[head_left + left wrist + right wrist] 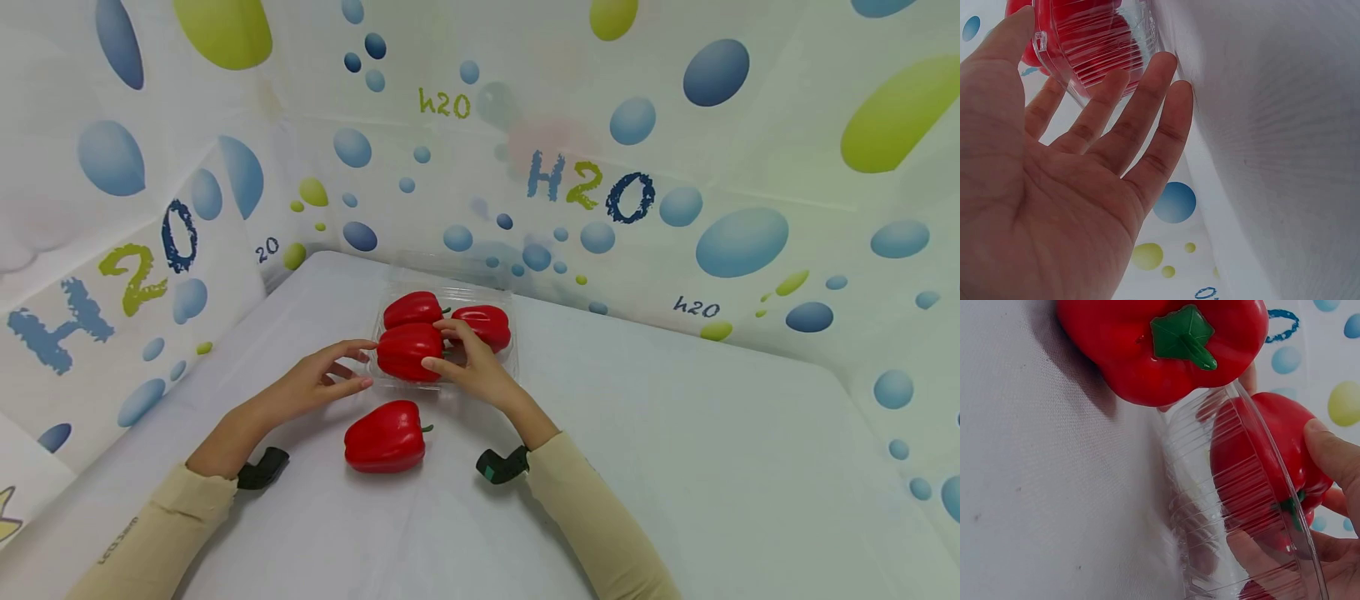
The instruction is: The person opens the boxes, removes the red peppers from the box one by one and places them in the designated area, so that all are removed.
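Observation:
A clear plastic clamshell container [480,293] holds three red bell peppers. My right hand [480,371] grips the front bell pepper [408,352] at its stem end; in the right wrist view the thumb lies on its side and other fingers reach behind the clear wall. My left hand [306,385] is at the container's left side, its fingers spread and relaxed, holding nothing. Behind the gripped one lies a second bell pepper [414,309], and a third bell pepper [483,326] sits at the right. Another bell pepper [385,437] rests on the table in front of the container.
A white cloth covers the table [675,467]. Behind it hangs a white sheet [495,50] printed with blue and green drops and H2O lettering. The container's transparent lid [442,265] stands raised at the back. Dark wrist devices [501,465] sit under both forearms.

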{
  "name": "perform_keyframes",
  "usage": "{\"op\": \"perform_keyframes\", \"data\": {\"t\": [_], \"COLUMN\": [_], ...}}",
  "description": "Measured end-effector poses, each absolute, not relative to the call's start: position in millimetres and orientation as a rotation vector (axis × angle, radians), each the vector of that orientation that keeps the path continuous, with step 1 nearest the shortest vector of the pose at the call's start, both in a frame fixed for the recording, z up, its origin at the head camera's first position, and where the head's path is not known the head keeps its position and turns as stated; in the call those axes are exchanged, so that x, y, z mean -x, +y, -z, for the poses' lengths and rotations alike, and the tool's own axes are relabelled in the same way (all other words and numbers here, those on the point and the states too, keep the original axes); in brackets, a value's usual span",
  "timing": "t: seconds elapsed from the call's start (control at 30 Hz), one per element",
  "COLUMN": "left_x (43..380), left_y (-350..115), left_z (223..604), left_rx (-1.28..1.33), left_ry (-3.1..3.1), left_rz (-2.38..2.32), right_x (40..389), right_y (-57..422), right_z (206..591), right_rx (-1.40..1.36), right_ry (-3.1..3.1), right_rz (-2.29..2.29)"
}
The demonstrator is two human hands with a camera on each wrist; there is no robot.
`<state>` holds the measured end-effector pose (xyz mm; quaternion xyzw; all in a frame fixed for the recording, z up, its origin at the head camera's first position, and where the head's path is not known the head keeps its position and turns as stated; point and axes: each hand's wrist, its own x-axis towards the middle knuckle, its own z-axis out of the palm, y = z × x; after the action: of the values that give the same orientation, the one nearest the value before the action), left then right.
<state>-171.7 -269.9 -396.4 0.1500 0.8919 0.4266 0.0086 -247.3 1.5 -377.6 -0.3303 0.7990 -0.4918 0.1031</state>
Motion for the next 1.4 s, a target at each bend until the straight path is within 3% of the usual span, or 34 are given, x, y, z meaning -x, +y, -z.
{"op": "perform_keyframes", "data": {"t": [1.4], "left_x": [170.7], "left_y": [-269.6], "left_z": [395.3], "left_rx": [-0.428], "left_ry": [2.784], "left_rz": [-1.314], "right_x": [245.5], "right_y": [2.1], "right_z": [378.2], "right_rx": [0.920], "right_ry": [2.311], "right_rz": [1.677]}}
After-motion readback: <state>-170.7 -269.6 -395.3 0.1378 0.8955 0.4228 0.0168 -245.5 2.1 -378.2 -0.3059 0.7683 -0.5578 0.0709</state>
